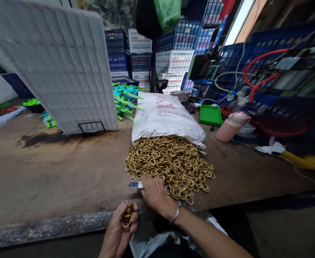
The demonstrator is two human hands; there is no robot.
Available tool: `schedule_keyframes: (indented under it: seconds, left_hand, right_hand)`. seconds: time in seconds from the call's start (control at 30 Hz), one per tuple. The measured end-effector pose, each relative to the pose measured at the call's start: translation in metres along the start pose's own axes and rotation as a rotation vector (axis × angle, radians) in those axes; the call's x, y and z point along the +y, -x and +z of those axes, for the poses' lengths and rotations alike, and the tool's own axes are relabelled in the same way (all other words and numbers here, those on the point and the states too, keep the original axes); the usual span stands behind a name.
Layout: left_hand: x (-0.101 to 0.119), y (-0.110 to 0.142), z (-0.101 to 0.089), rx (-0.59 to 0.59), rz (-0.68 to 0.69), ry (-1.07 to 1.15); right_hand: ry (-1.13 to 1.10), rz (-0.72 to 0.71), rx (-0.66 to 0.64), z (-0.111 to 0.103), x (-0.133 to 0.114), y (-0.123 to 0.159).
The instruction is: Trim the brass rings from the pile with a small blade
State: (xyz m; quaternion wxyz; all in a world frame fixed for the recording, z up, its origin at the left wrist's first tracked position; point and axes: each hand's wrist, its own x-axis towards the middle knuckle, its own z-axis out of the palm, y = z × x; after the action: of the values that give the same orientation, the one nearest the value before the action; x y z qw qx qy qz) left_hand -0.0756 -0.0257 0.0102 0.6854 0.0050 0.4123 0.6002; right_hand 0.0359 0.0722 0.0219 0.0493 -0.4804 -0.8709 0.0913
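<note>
Many gold-coloured metal rings [170, 161] lie in a loose pile, spilling from the mouth of a white woven sack [165, 116] on the table. Below the table's front edge, my left hand [118, 225] curls palm up around a few of these gold rings [126, 222]. My right hand [154, 191], with a silver bangle at its wrist, rests back up at the pile's near left edge, its fingers bent down and partly hidden. Against its fingertips is a small flat blue-and-white piece [134, 185]; whether it is gripped is unclear.
A tall white ribbed panel [85, 71] stands at the left on a black wire stand [91, 128]. Behind the sack are green and blue plastic parts [124, 98] and stacked crates [175, 61]. A green tray [210, 115] and a pink bottle [231, 127] are on the right.
</note>
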Motion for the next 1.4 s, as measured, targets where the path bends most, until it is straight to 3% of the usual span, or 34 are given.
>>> schedule_keyframes:
  seconds: [0.2, 0.33, 0.6, 0.73, 0.9, 1.1, 1.3, 1.4]
  left_hand:
    - [0.016, -0.008, -0.004, 0.076, -0.002, 0.033]
    - [0.022, -0.013, -0.006, 0.147, -0.011, 0.023]
    - [0.024, -0.019, -0.005, 0.074, 0.088, -0.075]
    - [0.014, -0.022, 0.008, -0.006, 0.202, -0.255]
    - [0.0, -0.026, 0.023, -0.005, 0.28, -0.545]
    - [-0.005, -0.028, 0.034, 0.031, 0.308, -0.728]
    - [-0.012, -0.024, 0.045, -0.036, 0.506, -0.873]
    - [-0.015, -0.022, 0.048, -0.037, 0.389, -0.844]
  right_hand:
    - [0.036, -0.009, -0.028, 0.004, -0.007, -0.006]
    - [-0.001, 0.003, 0.02, 0.011, -0.009, -0.008]
    - [-0.111, -0.072, 0.082, 0.008, -0.002, -0.003]
    - [-0.241, -0.095, 0.02, -0.002, 0.01, 0.003]
    - [-0.444, -0.107, 0.026, -0.009, 0.02, 0.015]
    - [-0.831, 0.031, 0.054, -0.011, 0.028, 0.02]
    - [-1.12, 0.115, -0.087, -0.007, 0.035, 0.023]
    - [-1.136, 0.149, -0.077, -0.006, 0.038, 0.024]
